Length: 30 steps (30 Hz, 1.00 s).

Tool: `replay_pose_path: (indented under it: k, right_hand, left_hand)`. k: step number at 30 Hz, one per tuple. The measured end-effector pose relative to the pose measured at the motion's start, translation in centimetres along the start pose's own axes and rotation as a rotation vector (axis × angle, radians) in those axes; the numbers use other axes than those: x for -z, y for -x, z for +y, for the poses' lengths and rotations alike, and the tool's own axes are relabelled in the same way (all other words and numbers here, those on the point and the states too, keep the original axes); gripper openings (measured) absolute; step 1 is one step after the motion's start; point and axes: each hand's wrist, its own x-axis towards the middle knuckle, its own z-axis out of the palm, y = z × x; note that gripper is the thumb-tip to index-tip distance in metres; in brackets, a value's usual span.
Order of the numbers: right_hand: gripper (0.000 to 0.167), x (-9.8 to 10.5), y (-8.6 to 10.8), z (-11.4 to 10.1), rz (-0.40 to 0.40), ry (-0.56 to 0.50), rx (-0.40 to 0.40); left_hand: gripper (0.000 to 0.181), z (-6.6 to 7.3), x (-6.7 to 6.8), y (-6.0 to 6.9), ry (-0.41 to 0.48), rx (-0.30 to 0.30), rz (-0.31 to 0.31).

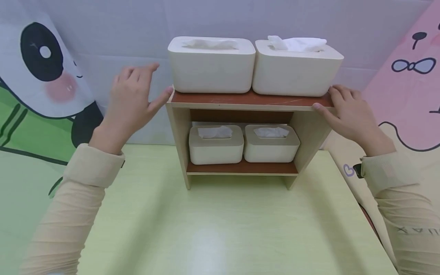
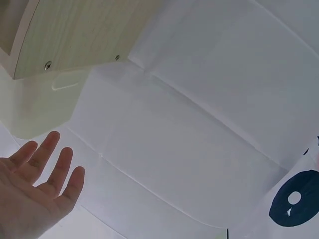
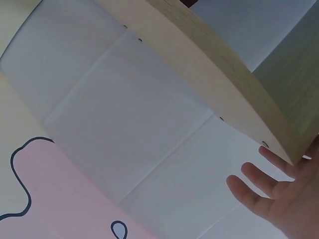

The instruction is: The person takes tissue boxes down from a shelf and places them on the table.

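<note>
A small two-tier wooden shelf (image 1: 241,168) stands on the table, with reddish-brown boards and pale side panels. On its top sit two white tissue boxes, a left one (image 1: 211,72) and a right one (image 1: 296,74). Two smaller tissue boxes, left (image 1: 216,151) and right (image 1: 271,149), sit on the lower board. My left hand (image 1: 132,97) is raised beside the shelf's upper left corner, fingers spread, thumb tip close to the corner. My right hand (image 1: 354,112) rests at the upper right corner; in the right wrist view its fingers (image 3: 256,199) are extended, some clear of the panel.
The pale green table (image 1: 220,229) spreads in front of the shelf. Behind it hangs a whitish wall covering (image 1: 113,23), with a large cartoon panda (image 1: 41,68) at left and a pink cartoon figure (image 1: 405,103) at right.
</note>
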Motion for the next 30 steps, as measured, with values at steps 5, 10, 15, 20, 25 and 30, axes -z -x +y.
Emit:
replay_pose_path:
  k: [5, 10, 15, 20, 25, 30]
  right_hand:
    - [0.075, 0.2, -0.8, 0.0, -0.032, 0.001, -0.023]
    - [0.077, 0.0, -1.4, 0.3, -0.057, -0.009, -0.032]
    - [0.078, -0.1, -1.6, 0.3, -0.088, -0.012, -0.034]
    - [0.081, 0.2, -1.6, 0.3, -0.118, -0.008, -0.048]
    - [0.083, 0.1, -1.5, 0.2, -0.117, 0.014, -0.039]
    - [0.083, 0.0, -1.5, 0.2, -0.098, 0.01, -0.04]
  left_hand:
    - [0.06, 0.1, 0.8, -1.7, -0.002, -0.001, -0.003]
    - [0.063, 0.4, 1.3, -3.5, 0.02, 0.002, -0.037]
    - [0.064, 0.4, 1.6, -5.3, 0.051, -0.014, -0.1]
    - [0.067, 0.5, 1.8, -7.2, 0.078, 0.0, -0.215]
    - [0.073, 0.7, 1.8, -8.7, 0.061, 0.005, -0.33]
    - [0.076, 1.0, 1.9, -10.3, 0.058, 0.004, -0.387]
